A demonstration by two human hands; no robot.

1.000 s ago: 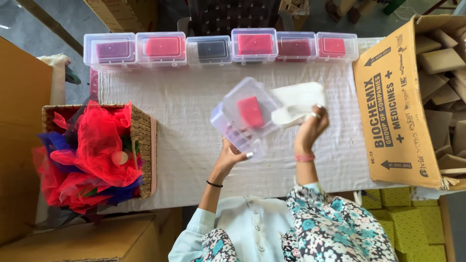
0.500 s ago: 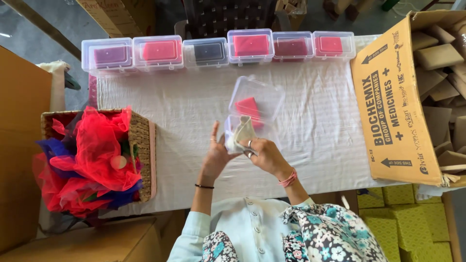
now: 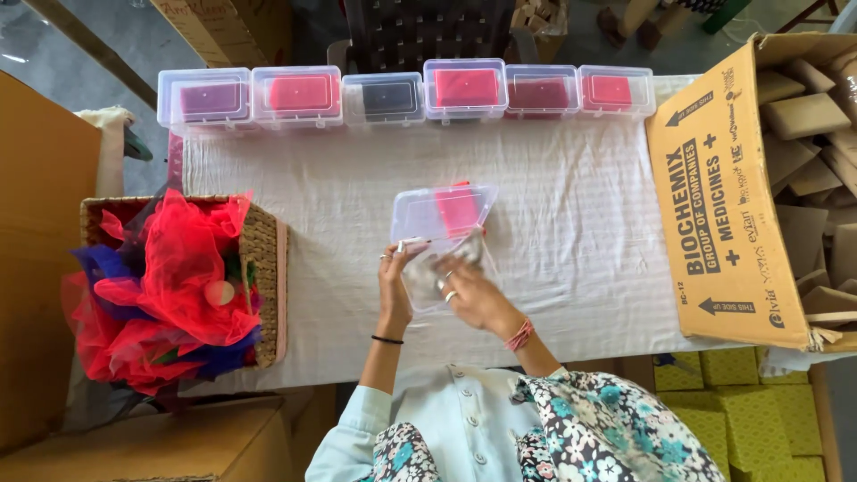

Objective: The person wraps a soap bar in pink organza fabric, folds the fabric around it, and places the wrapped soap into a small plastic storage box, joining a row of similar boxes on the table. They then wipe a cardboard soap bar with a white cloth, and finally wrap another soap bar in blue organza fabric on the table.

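Left hand: the left hand [image 3: 394,284] sits at the near-left corner of the clear plastic lidded box [image 3: 442,234], fingers curled against its edge and steadying it on the white cloth-covered table [image 3: 571,223].

Right hand: the right hand [image 3: 466,287] lies flat-ish over the near half of that box, fingers [image 3: 446,277] spread and pressing down on something pale and crumpled inside; whether it actually pinches the pale stuff, I cannot tell.

Box in hand: open, its see-through lid [image 3: 427,212] tipped up just beyond the fingertips, and a pinkish-red flat pad [image 3: 457,207] shows through it, right past the right hand's fingers.

Beyond the grip: well past the open box, along the table's far edge, runs a row of six closed clear plastic boxes [image 3: 406,94], each with a coloured insert, purple, pink, dark, red, maroon, pink.

Left of the grip: a woven wicker basket [image 3: 264,259] stands well out to the left of the left hand, heaped with red and blue netting fabric [image 3: 170,277].

Right of the grip: a large brown cardboard carton [image 3: 723,205] with printed flap lies well off to the right of the right hand, holding plain brown cartons.

Near side: yellow-green spongy blocks [image 3: 741,402] sit below the table edge, to the right of the right forearm.
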